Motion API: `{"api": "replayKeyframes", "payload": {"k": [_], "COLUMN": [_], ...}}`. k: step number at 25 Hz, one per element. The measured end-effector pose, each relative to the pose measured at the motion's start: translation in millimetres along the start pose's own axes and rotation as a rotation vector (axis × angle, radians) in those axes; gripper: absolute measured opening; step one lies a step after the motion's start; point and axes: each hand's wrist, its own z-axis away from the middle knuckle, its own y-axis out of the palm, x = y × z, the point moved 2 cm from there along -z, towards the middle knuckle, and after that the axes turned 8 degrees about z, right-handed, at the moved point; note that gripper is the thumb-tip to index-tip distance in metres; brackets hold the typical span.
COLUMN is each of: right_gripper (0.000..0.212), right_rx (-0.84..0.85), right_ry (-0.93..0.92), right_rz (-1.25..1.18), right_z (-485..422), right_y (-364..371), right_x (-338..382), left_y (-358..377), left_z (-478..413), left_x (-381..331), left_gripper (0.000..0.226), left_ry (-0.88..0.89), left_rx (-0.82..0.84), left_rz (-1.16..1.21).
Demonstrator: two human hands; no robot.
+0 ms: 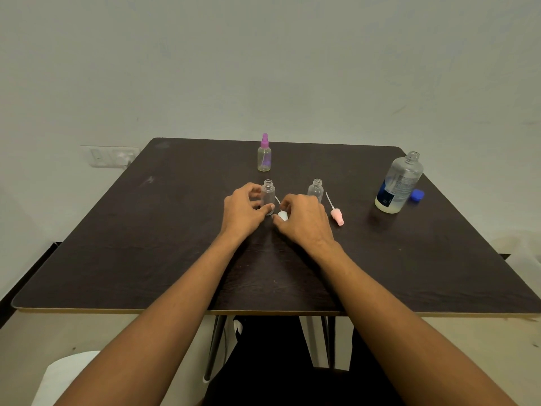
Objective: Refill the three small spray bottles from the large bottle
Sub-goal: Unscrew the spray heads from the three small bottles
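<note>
My left hand [244, 210] grips a small clear bottle [268, 192] with no top, standing upright mid-table. Right beside it, my right hand [303, 219] holds a white spray top [282, 215] low at the table surface; its thin tube curves up behind the bottle. A second uncapped clear bottle [316, 189] stands to the right, with a pink spray top [336, 215] lying next to it. Farther back stands a small bottle with a purple spray top [264, 155]. The large bottle [399, 184] stands uncapped at the right, holding a little liquid.
A blue cap [417, 195] lies just right of the large bottle. The dark table [146, 244] is backed by a pale wall with a switch plate [109, 156] at the left. My legs and the table legs show below the front edge.
</note>
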Motion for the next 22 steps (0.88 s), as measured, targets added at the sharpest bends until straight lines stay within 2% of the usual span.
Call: {"api": "replayKeyframes", "payload": {"k": [6,11,17,22], "right_gripper": [0.033,0.026,0.034,0.028], "right_rx": [-0.124,-0.262,-0.246,-0.263], "right_ry": [-0.057,-0.129,-0.12,-0.14], "right_rz": [-0.061,-0.258,-0.272,-0.317], "right_z": [12.9,37.7,53.8,41.8], "right_y": [-38.6,-92.2,-103.1,-105.9], "right_x": [-7.4,-26.1,-38.3,-38.6], "left_y": [-26.0,-57.8,-58.3,-55.1], "left_z": [14.2,48.0,70.4,55.2], "left_x": [-13.2,-33.3,-41.3,-49.2], "left_gripper": [0.061,0.054,0.053,0.047], "left_ry": [0.072,0.212,0.252,0.252], "left_rx": [-0.006,-0.085,-0.083,-0.103], "left_rz": [-0.009,0.013,0.039,0.086]}}
